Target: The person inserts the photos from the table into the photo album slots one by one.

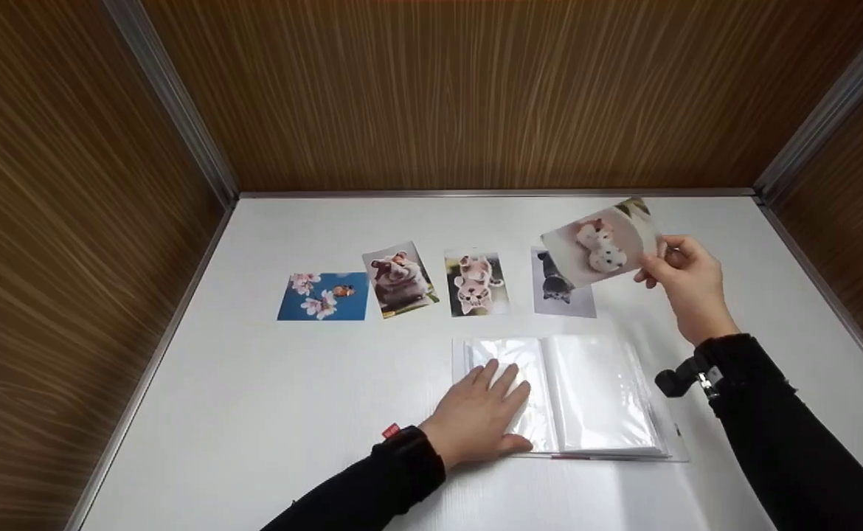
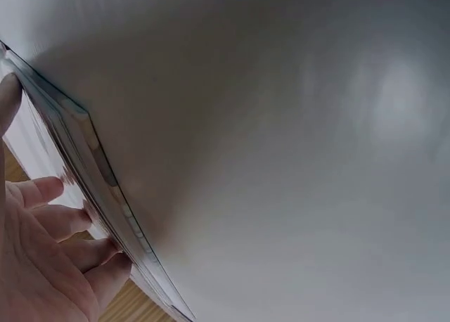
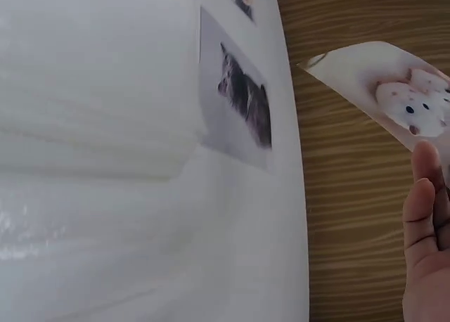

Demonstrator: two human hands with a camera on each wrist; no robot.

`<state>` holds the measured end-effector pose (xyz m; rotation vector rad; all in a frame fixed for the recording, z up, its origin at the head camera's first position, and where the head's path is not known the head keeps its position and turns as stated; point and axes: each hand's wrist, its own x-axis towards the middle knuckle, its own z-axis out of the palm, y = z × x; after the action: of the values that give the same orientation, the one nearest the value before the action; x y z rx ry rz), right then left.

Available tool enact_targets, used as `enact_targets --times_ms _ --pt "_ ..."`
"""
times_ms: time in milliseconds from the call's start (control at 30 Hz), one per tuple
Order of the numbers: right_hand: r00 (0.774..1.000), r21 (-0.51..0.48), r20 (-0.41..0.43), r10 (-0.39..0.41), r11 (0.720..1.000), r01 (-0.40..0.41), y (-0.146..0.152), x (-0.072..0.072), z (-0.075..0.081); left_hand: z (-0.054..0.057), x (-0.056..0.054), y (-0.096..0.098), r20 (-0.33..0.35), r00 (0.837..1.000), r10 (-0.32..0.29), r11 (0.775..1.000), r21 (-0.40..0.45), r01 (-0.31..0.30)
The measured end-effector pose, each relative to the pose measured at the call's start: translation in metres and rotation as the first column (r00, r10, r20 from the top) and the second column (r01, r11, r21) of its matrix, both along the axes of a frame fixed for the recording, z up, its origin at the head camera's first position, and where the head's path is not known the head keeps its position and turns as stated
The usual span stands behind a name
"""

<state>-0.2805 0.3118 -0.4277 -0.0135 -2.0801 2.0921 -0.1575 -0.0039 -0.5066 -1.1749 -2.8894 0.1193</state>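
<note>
In the head view my right hand (image 1: 690, 284) pinches a hamster photo (image 1: 597, 247) by its right edge, holding it tilted above the table. The same photo (image 3: 415, 100) shows at the right of the right wrist view. Below it lies a grey cat photo (image 1: 564, 295), partly covered from the head camera. My left hand (image 1: 476, 417) lies with spread fingers on the left page of an open photo album (image 1: 601, 398) with clear plastic sleeves. The left wrist view shows the fingers (image 2: 60, 220) against the album's page edges (image 2: 77, 146).
Left of the cat photo, a row of photos lies on the white table (image 1: 254, 413): a white kitten (image 1: 476, 284), a brown-and-white hamster (image 1: 400, 280), and blossoms on blue (image 1: 323, 296). Wood-grain panels (image 1: 461, 96) wall the table at the back and sides.
</note>
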Motion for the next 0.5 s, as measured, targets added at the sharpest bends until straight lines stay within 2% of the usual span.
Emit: enact_targets --times_ms 167,500 --pt "0.996 -0.056 -0.020 0.089 0.994 -0.090 -0.025 -0.005 0.001 -0.001 0.002 -0.001 0.036 0.999 0.018 1.000 0.000 -0.018" --pt "0.967 0.003 0.045 0.249 0.968 -0.250 -0.055 -0.012 -0.006 0.000 0.003 0.003 0.107 0.993 0.039 0.999 0.021 -0.042"
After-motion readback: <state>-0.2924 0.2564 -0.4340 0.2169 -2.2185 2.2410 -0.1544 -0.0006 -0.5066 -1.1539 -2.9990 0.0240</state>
